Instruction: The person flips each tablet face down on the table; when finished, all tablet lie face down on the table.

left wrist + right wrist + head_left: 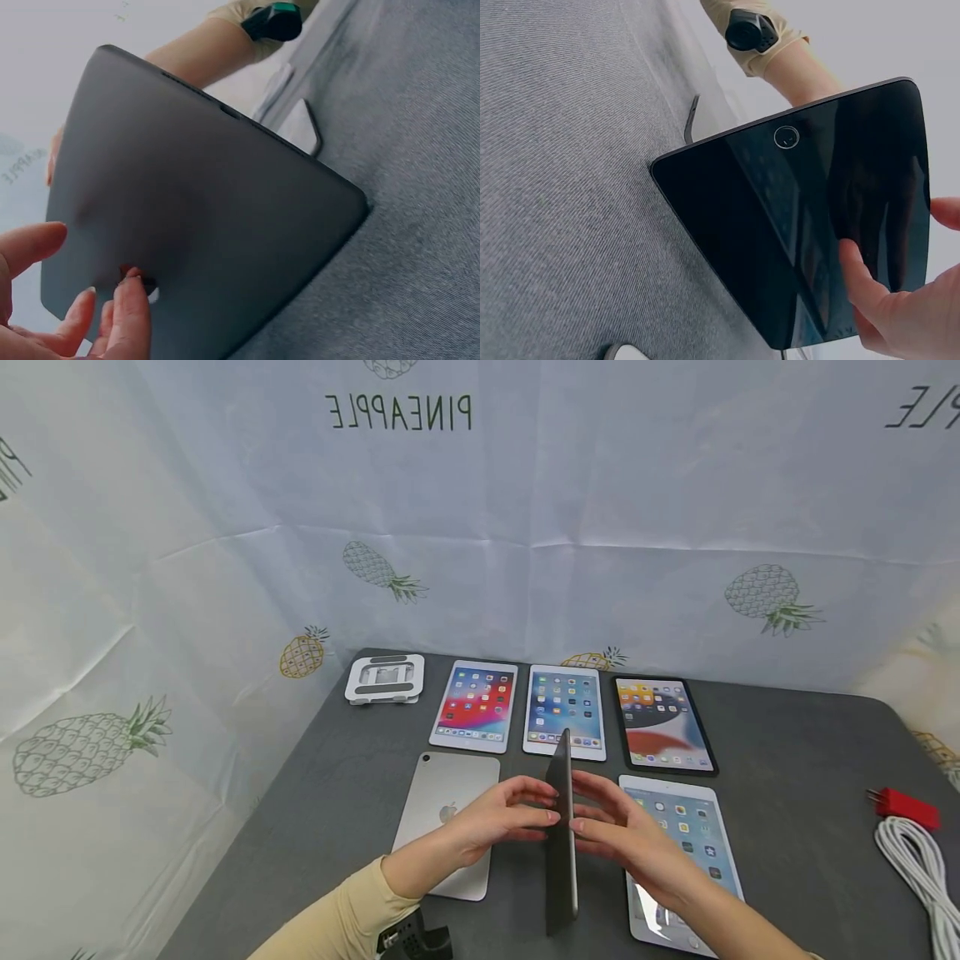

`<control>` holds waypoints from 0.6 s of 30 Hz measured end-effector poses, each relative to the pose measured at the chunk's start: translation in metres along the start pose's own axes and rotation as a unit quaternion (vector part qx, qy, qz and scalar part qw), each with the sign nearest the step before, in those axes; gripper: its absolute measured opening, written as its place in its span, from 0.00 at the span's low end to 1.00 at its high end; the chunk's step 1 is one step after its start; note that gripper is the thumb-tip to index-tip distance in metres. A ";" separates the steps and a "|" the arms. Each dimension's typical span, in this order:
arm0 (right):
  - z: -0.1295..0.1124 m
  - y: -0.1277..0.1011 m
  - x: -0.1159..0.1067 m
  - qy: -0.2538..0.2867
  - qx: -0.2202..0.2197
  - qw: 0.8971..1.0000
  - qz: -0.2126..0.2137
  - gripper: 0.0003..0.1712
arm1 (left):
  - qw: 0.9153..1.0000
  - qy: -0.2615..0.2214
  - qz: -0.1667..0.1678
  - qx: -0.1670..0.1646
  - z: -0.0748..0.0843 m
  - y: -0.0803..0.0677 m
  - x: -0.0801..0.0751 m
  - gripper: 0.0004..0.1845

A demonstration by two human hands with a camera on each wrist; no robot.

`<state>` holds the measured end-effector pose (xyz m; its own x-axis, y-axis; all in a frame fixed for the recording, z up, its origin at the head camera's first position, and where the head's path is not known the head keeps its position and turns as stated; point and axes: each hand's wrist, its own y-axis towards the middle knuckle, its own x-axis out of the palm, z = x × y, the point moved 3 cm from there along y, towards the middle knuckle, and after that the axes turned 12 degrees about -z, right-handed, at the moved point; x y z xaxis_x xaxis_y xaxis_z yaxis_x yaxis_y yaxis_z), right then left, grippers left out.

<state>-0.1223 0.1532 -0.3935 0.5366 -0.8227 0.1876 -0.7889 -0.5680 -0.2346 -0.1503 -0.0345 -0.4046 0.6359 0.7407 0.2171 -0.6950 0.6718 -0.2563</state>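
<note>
A dark grey tablet [561, 843] stands upright on one edge on the table, seen almost edge-on in the head view. My left hand [504, 814] touches its back with the fingertips; in the left wrist view the fingers [129, 315] are fairly straight over the logo. From the other side, my right hand [630, 835] touches the dark screen. A fingertip meets the glass [780, 225], which has a round home button [787, 137]. Beneath my left forearm lies a silver tablet [450, 797] face down. Below my right hand is a white tablet [686, 827] with its screen lit.
Along the back lie two white tablets [474, 706] [565, 710] and a black-framed one [663, 724], all lit. A white folding stand [386, 678] sits at the back left. A red charger [907, 808] and coiled white cable [917, 868] lie right on the grey table [795, 777].
</note>
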 end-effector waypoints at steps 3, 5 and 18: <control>0.001 -0.003 -0.002 0.003 0.001 1.000 -0.005 0.40 | 1.000 0.006 -0.003 -0.011 -0.004 0.001 -0.001 0.21; 0.002 -0.005 -0.004 0.006 0.002 1.000 -0.008 0.40 | 1.000 0.008 -0.004 -0.017 -0.008 0.001 -0.002 0.21; 0.007 -0.013 -0.021 0.039 0.014 0.999 -0.016 0.40 | 0.999 0.000 -0.004 -0.050 -0.029 0.006 -0.009 0.21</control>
<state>-0.1213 0.1779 -0.4014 0.5349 -0.8008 0.2694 -0.7624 -0.5949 -0.2546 -0.1507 -0.0378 -0.4357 0.6413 0.7354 0.2189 -0.6530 0.6729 -0.3475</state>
